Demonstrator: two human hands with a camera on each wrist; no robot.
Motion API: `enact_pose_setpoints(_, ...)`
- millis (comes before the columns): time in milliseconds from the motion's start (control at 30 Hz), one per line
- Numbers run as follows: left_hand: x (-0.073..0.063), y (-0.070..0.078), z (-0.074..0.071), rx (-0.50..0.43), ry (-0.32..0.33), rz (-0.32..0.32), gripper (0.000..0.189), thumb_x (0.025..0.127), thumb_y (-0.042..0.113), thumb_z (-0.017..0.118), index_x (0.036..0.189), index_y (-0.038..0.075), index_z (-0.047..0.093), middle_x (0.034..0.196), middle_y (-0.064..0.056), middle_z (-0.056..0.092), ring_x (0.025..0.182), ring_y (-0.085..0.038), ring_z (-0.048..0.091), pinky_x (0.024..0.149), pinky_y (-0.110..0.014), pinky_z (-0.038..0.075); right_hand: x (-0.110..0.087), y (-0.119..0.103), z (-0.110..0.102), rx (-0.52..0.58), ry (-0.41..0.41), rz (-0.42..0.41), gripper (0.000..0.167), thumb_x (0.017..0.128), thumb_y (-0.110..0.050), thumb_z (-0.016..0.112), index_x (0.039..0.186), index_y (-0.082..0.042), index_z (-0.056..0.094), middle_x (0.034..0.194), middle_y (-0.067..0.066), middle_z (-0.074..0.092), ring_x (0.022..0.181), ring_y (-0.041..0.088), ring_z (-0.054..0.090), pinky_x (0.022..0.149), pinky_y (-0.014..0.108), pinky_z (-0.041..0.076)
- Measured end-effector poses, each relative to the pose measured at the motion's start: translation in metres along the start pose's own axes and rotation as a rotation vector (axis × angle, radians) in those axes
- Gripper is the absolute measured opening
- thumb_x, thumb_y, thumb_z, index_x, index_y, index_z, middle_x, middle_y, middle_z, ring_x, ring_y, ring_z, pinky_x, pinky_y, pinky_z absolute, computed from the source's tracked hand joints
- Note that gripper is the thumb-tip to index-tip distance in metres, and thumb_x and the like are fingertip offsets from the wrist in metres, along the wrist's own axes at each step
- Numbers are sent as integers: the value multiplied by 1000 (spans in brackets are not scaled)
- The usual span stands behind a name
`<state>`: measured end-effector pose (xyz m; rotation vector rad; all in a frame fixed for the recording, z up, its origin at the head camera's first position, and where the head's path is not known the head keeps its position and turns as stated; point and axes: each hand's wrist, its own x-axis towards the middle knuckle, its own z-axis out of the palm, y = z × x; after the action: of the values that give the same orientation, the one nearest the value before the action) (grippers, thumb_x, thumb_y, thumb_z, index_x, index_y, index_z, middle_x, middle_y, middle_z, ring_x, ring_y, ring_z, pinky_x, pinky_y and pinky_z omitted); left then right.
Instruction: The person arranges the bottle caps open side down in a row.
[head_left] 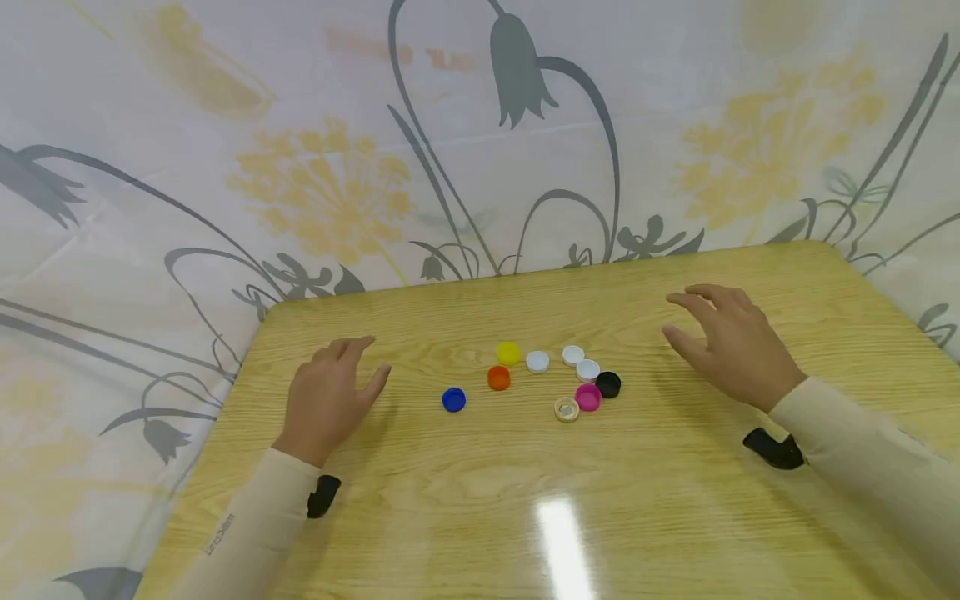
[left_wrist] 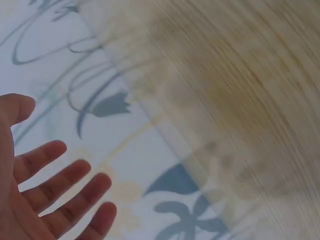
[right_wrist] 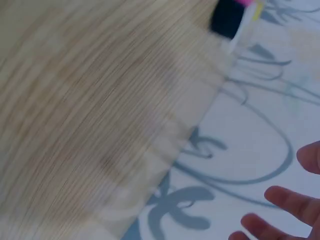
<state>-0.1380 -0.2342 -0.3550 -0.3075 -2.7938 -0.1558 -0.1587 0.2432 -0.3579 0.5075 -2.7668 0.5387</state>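
Observation:
Over the left part of the table, my left hand (head_left: 327, 400) holds nothing, its fingers loosely bent and thumb apart. Nearest to it lies a blue bottle cap (head_left: 453, 400). My right hand (head_left: 738, 343) hovers on the other side with its fingers spread and nothing in them. The closest cap to that hand is black (head_left: 608, 384), beside a magenta cap (head_left: 588, 397) and a beige cap (head_left: 567, 409). Further caps are orange (head_left: 498, 377), yellow (head_left: 508, 353) and white (head_left: 537, 362), with two more white ones near the black cap. In the right wrist view the black cap (right_wrist: 228, 19) is blurred.
The caps lie loose on a wood-grain table (head_left: 465, 500) with a glare streak near its front. Behind its far edge hangs a white curtain (head_left: 465, 150) with grey and yellow flowers. Black straps or mounts (head_left: 774, 449) sit under both wrists.

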Motion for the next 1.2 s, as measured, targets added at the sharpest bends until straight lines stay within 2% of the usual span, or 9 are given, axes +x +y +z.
enact_pose_setpoints(67,0,11,0,-36,62,36,44,94,37,68,128,8,66,117,-17,70,93,-36,70,78,-53,56,-2,-12,1,58,41,-34,38,97,-21,64,130,-2,61,126,25,59,119,46,49,97,65,39)
enact_pose_setpoints(133,-1,22,0,-71,110,66,38,93,34,71,121,8,70,110,-14,73,83,-30,72,68,-46,58,-4,-23,5,90,82,-77,31,95,-15,67,123,-3,66,116,20,65,111,40,55,90,59,47)
enact_pose_setpoints(233,-2,40,1,-128,136,97,31,92,32,72,115,10,73,104,-10,74,78,-22,71,59,-37,55,-8,-36,12,136,109,-116,25,93,-11,68,117,-5,69,107,13,69,100,30,60,79,49,53)
enact_pose_setpoints(300,-2,51,2,-157,137,117,28,92,31,73,112,11,73,101,-7,74,75,-18,70,57,-33,54,-10,-44,16,159,124,-135,23,91,-9,69,114,-7,71,101,7,70,91,23,61,71,39,53)
enact_pose_setpoints(433,1,72,9,-195,110,150,23,91,30,74,107,13,74,93,-1,73,63,-11,64,51,-23,48,-12,-56,23,205,115,-154,21,89,-7,71,110,-7,72,89,-1,68,74,9,55,61,25,48)
enact_pose_setpoints(567,4,89,17,-221,67,179,21,90,29,76,104,13,74,86,2,73,55,-7,59,46,-16,40,-14,-67,31,284,53,-149,20,89,-6,71,109,-6,73,79,-7,63,65,1,50,58,21,45)
enact_pose_setpoints(700,5,103,21,-247,43,213,20,90,29,76,103,14,75,82,3,74,52,-6,57,45,-14,36,-14,-77,38,349,-6,-141,19,91,-7,71,110,-5,72,76,-10,61,63,1,51,57,20,45)
enact_pose_setpoints(933,8,125,31,-277,11,270,19,89,30,76,100,14,75,82,4,74,52,-5,56,43,-14,32,-12,-83,48,395,-80,-131,17,92,-8,71,108,-4,73,78,-8,66,62,-1,51,58,19,47)
enact_pose_setpoints(1200,18,147,34,-303,-118,273,21,93,32,72,105,15,75,82,5,73,54,-7,56,45,-15,35,-11,-87,55,367,-113,-158,18,88,-5,72,106,-4,73,78,-10,64,66,-2,49,59,19,47)
